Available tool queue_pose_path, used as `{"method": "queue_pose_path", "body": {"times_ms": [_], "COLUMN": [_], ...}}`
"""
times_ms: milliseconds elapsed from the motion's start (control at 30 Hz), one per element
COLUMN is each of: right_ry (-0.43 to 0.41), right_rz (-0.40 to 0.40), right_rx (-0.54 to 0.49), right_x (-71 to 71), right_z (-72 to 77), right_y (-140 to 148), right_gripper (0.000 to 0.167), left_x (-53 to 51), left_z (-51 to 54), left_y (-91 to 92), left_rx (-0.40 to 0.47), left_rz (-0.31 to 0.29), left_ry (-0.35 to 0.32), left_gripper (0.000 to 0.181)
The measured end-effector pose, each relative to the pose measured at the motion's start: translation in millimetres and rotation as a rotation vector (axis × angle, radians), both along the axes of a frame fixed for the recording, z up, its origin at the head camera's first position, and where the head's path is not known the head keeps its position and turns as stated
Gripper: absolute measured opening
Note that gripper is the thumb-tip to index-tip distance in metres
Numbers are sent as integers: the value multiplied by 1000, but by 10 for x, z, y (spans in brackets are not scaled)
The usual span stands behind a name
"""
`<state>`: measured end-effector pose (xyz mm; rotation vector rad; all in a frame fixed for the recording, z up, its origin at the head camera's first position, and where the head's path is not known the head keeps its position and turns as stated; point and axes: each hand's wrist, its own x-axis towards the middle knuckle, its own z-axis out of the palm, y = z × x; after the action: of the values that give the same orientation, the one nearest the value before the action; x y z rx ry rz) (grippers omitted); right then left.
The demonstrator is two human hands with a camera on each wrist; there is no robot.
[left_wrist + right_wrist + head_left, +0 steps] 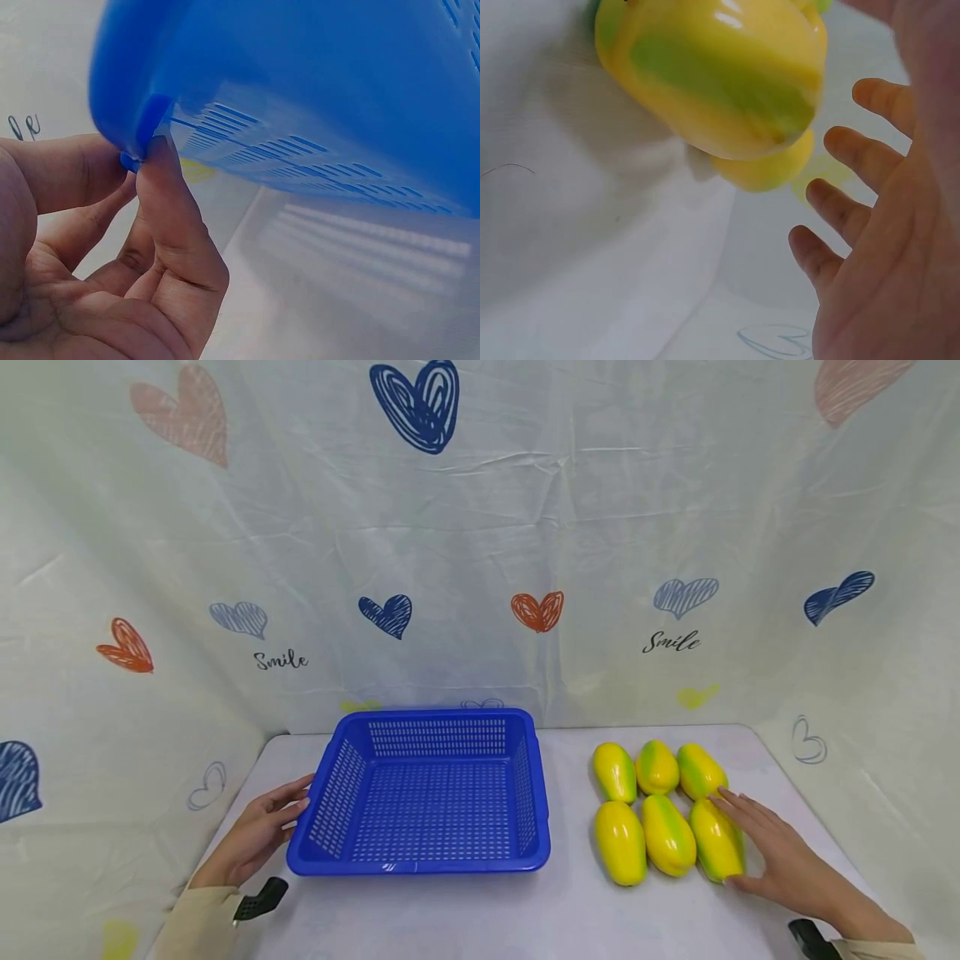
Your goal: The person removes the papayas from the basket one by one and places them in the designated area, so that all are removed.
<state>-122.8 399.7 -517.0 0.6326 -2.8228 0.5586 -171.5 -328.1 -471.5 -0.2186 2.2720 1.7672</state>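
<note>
A blue plastic basket (416, 867) with slotted walls stands on the left half of the table, and nothing lies in it. My left hand (258, 831) is at its left side; in the left wrist view the thumb and index finger (180, 217) pinch the basket's rim (112, 90). Several yellow-green mangoes lie to the right in two rows. Over the front right mango (717, 843) hovers my right hand (783, 852), fingers spread and thumb by its near end. The right wrist view shows those fingers (862, 157) apart from the mango (720, 82).
The other mangoes sit close together, among them the front left one (621, 843) and the back middle one (657, 768). A white table (495, 918) carries everything. Behind it hangs a pale curtain (465, 535) printed with hearts.
</note>
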Motion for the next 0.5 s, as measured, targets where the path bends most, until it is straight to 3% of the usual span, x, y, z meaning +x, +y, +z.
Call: {"method": "queue_pose_path", "body": {"times_ms": [267, 500], "right_ry": [142, 167], "right_rz": [16, -62], "right_rx": [-12, -16], "right_x": [-31, -62], "right_z": [97, 166], "right_y": [11, 22], "right_gripper": [104, 92], "left_x": [3, 9], "left_z": [1, 1], "left_y": [1, 5], "left_rx": [11, 12], "left_rz": [14, 16], "left_ry": [-17, -18], "left_gripper": [63, 63]}}
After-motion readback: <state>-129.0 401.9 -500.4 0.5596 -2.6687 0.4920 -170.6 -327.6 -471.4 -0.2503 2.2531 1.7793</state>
